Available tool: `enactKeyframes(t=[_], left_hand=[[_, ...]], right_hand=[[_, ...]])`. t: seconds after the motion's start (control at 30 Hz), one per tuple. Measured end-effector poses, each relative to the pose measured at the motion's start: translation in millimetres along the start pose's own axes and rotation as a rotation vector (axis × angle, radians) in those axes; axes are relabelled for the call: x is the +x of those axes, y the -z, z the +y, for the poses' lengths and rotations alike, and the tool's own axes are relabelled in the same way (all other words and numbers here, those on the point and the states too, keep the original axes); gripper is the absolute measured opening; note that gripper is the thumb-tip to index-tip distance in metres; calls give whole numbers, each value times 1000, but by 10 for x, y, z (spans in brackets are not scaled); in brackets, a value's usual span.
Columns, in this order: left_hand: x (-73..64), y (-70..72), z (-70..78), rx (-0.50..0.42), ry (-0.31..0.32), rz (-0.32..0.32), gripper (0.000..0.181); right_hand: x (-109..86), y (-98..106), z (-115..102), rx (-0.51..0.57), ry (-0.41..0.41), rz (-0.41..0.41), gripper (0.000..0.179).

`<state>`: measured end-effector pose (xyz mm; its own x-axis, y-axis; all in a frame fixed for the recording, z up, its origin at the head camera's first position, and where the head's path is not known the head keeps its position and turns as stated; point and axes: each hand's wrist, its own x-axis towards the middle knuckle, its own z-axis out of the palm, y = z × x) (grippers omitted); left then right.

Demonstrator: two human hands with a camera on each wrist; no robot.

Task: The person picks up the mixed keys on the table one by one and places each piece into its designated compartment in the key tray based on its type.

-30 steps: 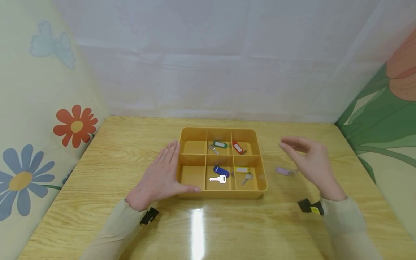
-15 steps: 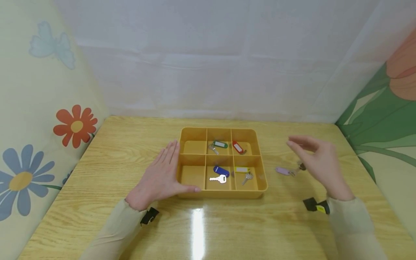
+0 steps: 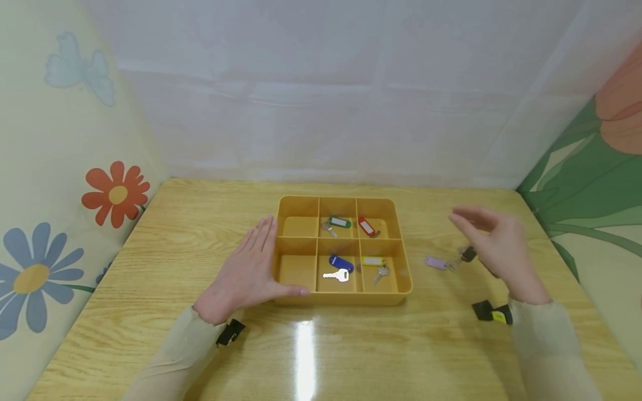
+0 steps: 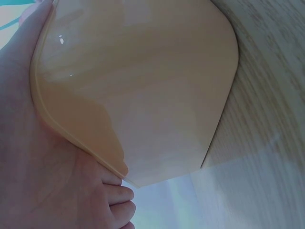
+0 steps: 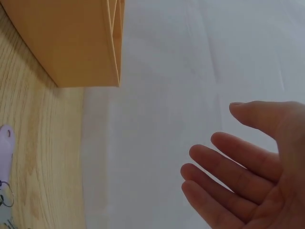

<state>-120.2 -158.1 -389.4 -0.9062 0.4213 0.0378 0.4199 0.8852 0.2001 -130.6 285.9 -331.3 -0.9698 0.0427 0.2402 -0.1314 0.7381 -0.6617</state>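
My left hand (image 3: 246,273) rests along the left side of a yellow six-compartment organizer tray (image 3: 341,299), fingers straight, thumb over the front rim. In the left wrist view, the palm lies against the tray's side wall (image 4: 157,95). My right hand (image 3: 501,245) hovers right of the tray, fingers loosely bent and holding nothing. Below it on the table lie a purple key tag (image 3: 436,263) with a ring and a dark-headed key (image 3: 468,254), partly hidden by the hand. The right wrist view shows that purple tag at its left edge.
Inside the tray are a green tag (image 3: 340,222) with a key, a red tag (image 3: 366,226), a blue tag (image 3: 341,264) with a bright key (image 3: 337,275), and a yellow tag (image 3: 373,261) with a key. A white cloth (image 3: 321,111) hangs behind the wooden table (image 3: 376,356).
My right hand has moved to the right, away from the tray, uncovering the dark-headed key beside the purple tag. The left hand and the tray have stayed in place.
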Motion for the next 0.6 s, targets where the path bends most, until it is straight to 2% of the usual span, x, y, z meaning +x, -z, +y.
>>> enactKeyframes(t=[0.6], left_hand=[[9,-13,-6,2,-3,8,147]], right_hand=[[49,30,211,-21,-37,1,54]])
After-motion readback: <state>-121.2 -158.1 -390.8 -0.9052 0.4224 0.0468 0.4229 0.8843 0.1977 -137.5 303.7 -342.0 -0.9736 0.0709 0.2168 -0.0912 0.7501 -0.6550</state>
